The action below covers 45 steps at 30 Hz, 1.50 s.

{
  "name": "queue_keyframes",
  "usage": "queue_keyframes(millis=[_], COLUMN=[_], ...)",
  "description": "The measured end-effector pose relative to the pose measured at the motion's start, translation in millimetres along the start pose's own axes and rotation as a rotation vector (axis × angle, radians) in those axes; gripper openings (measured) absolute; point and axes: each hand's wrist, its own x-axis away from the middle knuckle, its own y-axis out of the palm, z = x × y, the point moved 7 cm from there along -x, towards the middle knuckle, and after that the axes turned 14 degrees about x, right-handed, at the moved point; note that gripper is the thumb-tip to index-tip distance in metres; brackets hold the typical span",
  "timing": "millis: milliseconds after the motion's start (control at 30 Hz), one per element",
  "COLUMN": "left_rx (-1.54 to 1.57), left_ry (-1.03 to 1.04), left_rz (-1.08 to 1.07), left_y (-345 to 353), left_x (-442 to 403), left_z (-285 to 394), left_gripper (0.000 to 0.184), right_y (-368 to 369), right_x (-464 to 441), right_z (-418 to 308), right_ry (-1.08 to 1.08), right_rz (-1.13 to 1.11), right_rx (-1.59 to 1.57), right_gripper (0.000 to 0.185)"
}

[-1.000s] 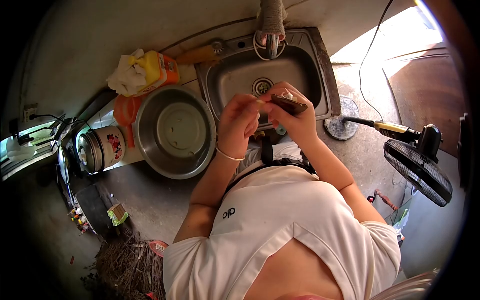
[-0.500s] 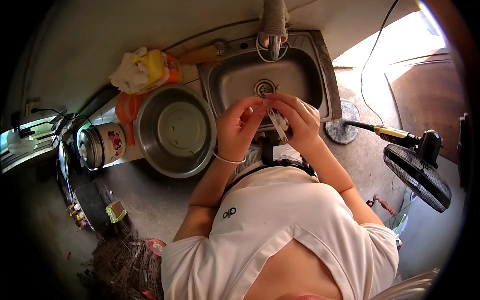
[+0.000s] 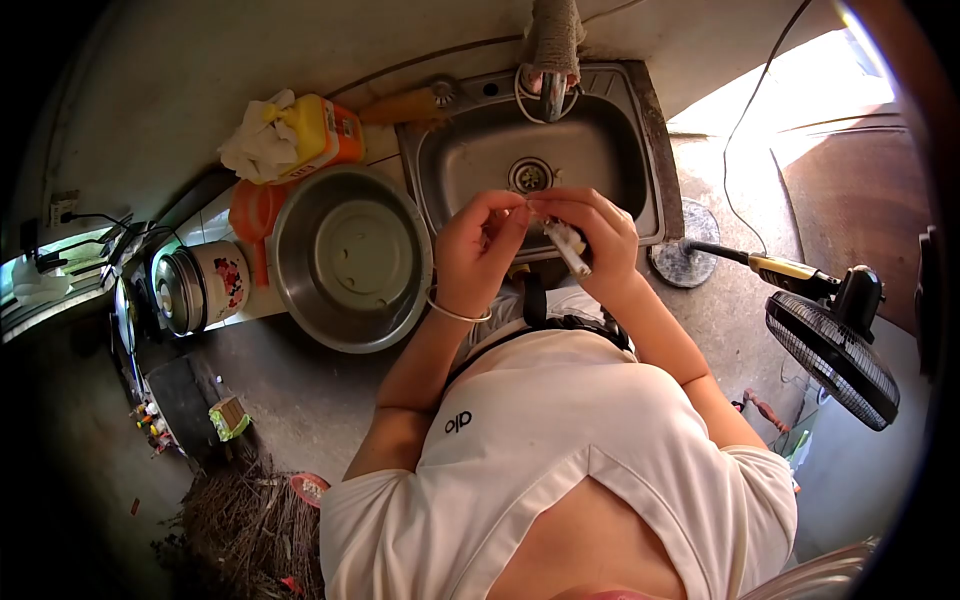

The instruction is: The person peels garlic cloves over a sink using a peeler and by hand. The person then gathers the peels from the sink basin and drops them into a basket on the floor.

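Note:
My left hand (image 3: pixel 474 250) is closed in a pinch, thumb and forefinger tips meeting the right fingertips at the sink's front edge. Whatever lies between those tips is too small or hidden to name. My right hand (image 3: pixel 604 240) curls around a slim whitish tool (image 3: pixel 572 252), whose narrow end sticks out toward my body. Its kind is unclear, and pale bits show beside it under the fingers. Beyond both hands is the steel sink (image 3: pixel 465 165). A large metal basin (image 3: pixel 300 305) stands left of my left hand, with several small pale pieces in its shallow liquid.
A wrapped faucet (image 3: pixel 552 90) rises over the sink. Left of it are a yellow-orange jug (image 3: pixel 335 135), an orange scoop (image 3: pixel 250 212) and a floral-patterned pot (image 3: pixel 222 278). At right stands a black fan (image 3: pixel 835 350) with its round base on the floor. Brushwood (image 3: pixel 250 530) lies lower left.
The slim tool has turned in my right hand: its flat, holed face showed before, and now a narrower whitish side shows. Both hands stay together at nearly the same place.

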Motion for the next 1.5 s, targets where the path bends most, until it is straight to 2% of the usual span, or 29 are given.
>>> queue_keyframes(millis=[67,100,133,200,233,300,433,500,567,667,800,1000,1333,1400,1500], left_rx=[0.032,0.032,0.046,0.06,0.051,0.043,0.015,-0.041,-0.227,-0.298,-0.314,-0.293,-0.252,-0.231,-0.176], left_ry=[-0.04,-0.041,-0.036,-0.032,-0.04,-0.047,-0.028,-0.045,0.051,0.094,0.052,0.006,0.005,-0.004,-0.042], left_rz=[0.003,0.001,-0.013,-0.031,-0.031,-0.032,0.016,0.031,-0.02,-0.064,-0.084,-0.121,-0.117,-0.104,-0.097], left_y=[1,1,2,3,2,0,-7,-7,-2,3,3,5,11,11,11], left_x=[-1,-1,-2,-3,-3,-4,-9,-11,-13,-14,-15,-14,-7,-5,-4], left_z=[1,1,2,4,4,4,5,7,15,19,18,13,14,13,12], left_gripper=[0.007,0.007,0.006,0.006,0.005,0.005,0.007,0.008,0.009,0.01,0.01,0.011,0.009,0.008,0.007], right_y=[13,23,23,38,38,43,43,40,39,33,25,21,19,26,27], right_x=[10,19,18,30,29,30,29,28,30,23,13,11,20,30,36], right_z=[23,32,35,42,43,41,43,46,48,47,44,44,43,44,44], right_ry=[0.48,0.799,0.801,1.021,1.022,1.147,1.139,1.072,1.048,0.968,0.81,0.696,0.787,0.971,1.003], right_rz=[-0.116,-0.209,-0.206,-0.315,-0.312,-0.208,-0.204,-0.265,-0.296,-0.32,-0.335,-0.339,-0.368,-0.421,-0.39], right_rx=[-0.38,-0.627,-0.625,-0.869,-0.868,-1.191,-1.182,-1.007,-0.922,-0.807,-0.671,-0.62,-0.688,-0.868,-1.009], right_gripper=[0.017,0.01,0.01,0.012,0.012,0.012,0.014,0.014,0.013,0.012,0.012,0.013,0.012,0.011,0.01])
